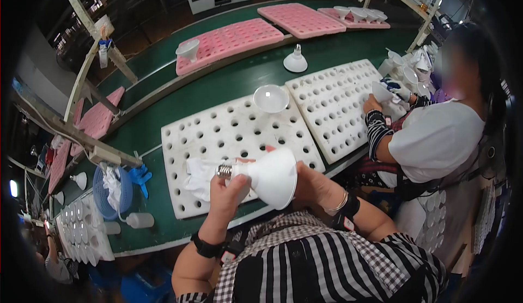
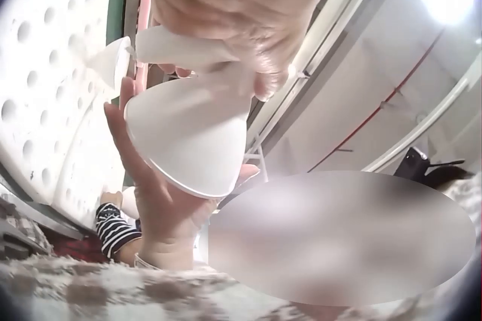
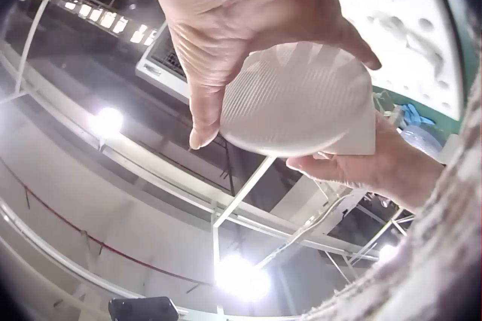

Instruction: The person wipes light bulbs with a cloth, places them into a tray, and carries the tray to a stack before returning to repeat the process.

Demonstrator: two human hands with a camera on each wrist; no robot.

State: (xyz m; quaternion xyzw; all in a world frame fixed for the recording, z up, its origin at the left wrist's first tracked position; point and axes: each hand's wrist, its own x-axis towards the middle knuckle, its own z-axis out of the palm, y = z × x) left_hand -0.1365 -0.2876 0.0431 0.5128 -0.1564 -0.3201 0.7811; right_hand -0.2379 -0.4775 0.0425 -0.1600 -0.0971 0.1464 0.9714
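A big white tray with holes (image 1: 188, 139) fills the middle of the frame. Just below it is the white lamp cone (image 1: 272, 176). The right hand (image 1: 311, 186) wraps round its wide end. The left hand (image 1: 226, 194) wraps round its neck, by a white cloth (image 1: 196, 175). It seems best to hold it snug and turn it slowly.

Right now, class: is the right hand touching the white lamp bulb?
Touching: the right wrist view shows the right hand gripping the white lamp bulb.
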